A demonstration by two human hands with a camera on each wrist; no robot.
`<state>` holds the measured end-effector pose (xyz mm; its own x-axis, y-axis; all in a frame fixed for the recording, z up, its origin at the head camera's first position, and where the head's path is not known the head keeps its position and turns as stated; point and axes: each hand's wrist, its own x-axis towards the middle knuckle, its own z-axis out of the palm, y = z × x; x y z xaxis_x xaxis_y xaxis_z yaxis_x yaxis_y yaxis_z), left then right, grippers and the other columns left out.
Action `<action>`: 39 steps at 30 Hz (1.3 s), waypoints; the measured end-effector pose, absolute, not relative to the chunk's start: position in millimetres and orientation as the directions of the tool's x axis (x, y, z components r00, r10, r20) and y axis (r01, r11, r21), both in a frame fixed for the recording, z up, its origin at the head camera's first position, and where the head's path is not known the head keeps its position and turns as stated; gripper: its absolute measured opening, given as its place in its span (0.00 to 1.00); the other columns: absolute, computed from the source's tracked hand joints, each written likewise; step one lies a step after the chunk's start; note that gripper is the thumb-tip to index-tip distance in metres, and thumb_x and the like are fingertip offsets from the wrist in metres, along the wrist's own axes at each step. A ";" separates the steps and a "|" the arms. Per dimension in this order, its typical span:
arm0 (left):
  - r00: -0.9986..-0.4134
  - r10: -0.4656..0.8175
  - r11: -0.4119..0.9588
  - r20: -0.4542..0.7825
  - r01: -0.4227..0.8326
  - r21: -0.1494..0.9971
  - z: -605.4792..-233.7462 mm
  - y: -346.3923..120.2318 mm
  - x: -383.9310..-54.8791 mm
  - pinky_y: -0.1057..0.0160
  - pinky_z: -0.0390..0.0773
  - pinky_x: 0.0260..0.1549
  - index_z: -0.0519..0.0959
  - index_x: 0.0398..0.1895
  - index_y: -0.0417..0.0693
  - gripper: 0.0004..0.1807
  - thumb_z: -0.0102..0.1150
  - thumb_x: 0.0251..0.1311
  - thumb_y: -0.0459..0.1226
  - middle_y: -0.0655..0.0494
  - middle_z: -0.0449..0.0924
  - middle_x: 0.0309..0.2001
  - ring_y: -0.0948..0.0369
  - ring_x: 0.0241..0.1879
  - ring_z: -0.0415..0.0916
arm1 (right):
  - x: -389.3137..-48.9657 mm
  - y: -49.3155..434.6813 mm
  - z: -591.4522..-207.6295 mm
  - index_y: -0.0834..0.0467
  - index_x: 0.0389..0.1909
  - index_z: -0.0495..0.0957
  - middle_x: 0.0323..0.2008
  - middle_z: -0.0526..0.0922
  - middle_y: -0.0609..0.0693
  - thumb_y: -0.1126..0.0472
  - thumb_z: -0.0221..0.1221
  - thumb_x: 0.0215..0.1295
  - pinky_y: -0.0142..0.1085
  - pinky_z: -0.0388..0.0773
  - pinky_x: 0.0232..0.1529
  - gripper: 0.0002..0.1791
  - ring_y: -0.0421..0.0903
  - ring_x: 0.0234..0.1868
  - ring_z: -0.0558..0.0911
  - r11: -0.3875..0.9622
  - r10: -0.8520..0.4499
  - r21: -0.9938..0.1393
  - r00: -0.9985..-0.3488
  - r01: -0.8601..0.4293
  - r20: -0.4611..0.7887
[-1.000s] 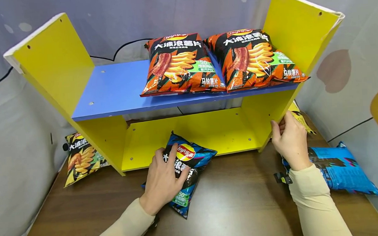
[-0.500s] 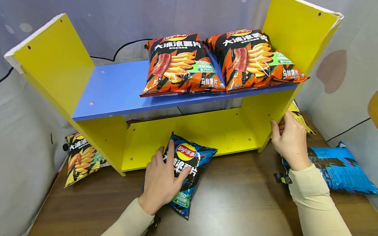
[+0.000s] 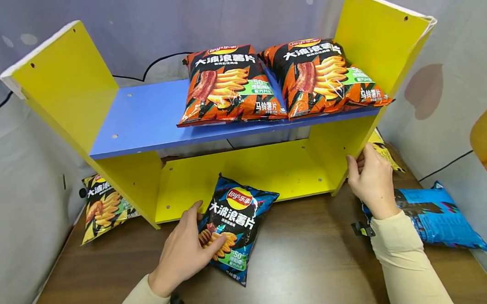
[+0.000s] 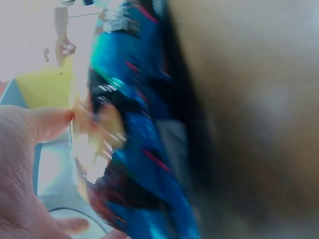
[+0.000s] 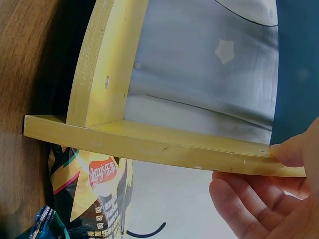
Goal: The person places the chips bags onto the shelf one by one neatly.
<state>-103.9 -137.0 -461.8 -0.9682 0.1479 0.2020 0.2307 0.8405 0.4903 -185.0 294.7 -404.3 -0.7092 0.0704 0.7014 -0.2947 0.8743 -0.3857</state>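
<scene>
A blue-and-black bag of potato chips (image 3: 234, 221) lies tilted, its top on the front edge of the yellow bottom shelf board and its lower end over the table. My left hand (image 3: 184, 249) is at the bag's left edge, thumb over its front and fingers fairly straight along the side. The left wrist view shows the thumb tip at the bag's face; the bag (image 4: 129, 99) is blurred there. My right hand (image 3: 370, 177) pinches the front edge of the shelf's right side panel (image 5: 164, 149), thumb inside and fingers outside.
Two orange-and-black chip bags, left (image 3: 232, 86) and right (image 3: 322, 79), sit on the blue upper board (image 3: 146, 115). A yellow-black bag (image 3: 106, 207) lies left of the shelf, another (image 3: 381, 149) to its right. A blue bag (image 3: 437, 215) lies on the right of the brown table (image 3: 307, 259).
My left hand has slid left and down off the front of the blue bag, uncovering its printed picture. The bag has hardly shifted. The right hand keeps its hold on the panel.
</scene>
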 end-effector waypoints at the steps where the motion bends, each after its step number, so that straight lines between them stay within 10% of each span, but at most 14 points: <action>1: -0.970 0.156 0.839 0.187 0.230 0.492 -463.7 -137.2 -102.7 0.44 0.85 0.46 0.55 0.81 0.52 0.58 0.65 0.55 0.70 0.41 0.72 0.69 0.50 0.46 0.84 | -184.9 294.6 -404.2 0.68 0.42 0.74 0.28 0.81 0.63 0.65 0.60 0.71 0.51 0.75 0.30 0.09 0.60 0.26 0.82 0.874 0.071 -0.387 -0.711 -0.293 0.700; 5: -0.973 0.197 0.834 0.117 0.229 0.501 -470.1 -136.6 -99.9 0.59 0.82 0.27 0.43 0.84 0.73 0.60 0.66 0.54 0.70 0.40 0.73 0.65 0.59 0.22 0.75 | -183.7 294.1 -404.2 0.68 0.42 0.75 0.28 0.81 0.63 0.64 0.60 0.71 0.51 0.75 0.30 0.09 0.60 0.26 0.81 0.872 0.077 -0.394 -0.715 -0.290 0.695; 9: -0.965 0.244 0.810 0.094 0.256 0.528 -474.4 -134.9 -99.1 0.67 0.77 0.24 0.36 0.82 0.84 0.60 0.68 0.55 0.67 0.43 0.73 0.62 0.64 0.21 0.69 | -182.3 294.7 -404.0 0.68 0.41 0.75 0.28 0.82 0.63 0.65 0.60 0.71 0.51 0.74 0.31 0.09 0.60 0.26 0.82 0.872 0.080 -0.395 -0.713 -0.288 0.697; 19: -0.906 0.359 0.670 0.222 0.416 0.614 -478.8 -131.3 -97.0 0.36 0.77 0.60 0.49 0.83 0.78 0.51 0.67 0.61 0.61 0.53 0.70 0.75 0.49 0.67 0.76 | -181.3 294.7 -403.8 0.68 0.42 0.75 0.29 0.81 0.63 0.64 0.60 0.71 0.48 0.74 0.30 0.09 0.60 0.27 0.81 0.872 0.092 -0.408 -0.727 -0.271 0.680; 39: -0.867 0.335 0.604 0.369 0.498 0.622 -475.5 -137.3 -89.0 0.61 0.84 0.44 0.63 0.79 0.71 0.39 0.68 0.67 0.45 0.64 0.81 0.58 0.68 0.46 0.80 | -183.8 295.1 -403.5 0.68 0.42 0.74 0.28 0.80 0.63 0.64 0.60 0.71 0.47 0.73 0.29 0.09 0.59 0.27 0.81 0.875 0.087 -0.402 -0.731 -0.269 0.677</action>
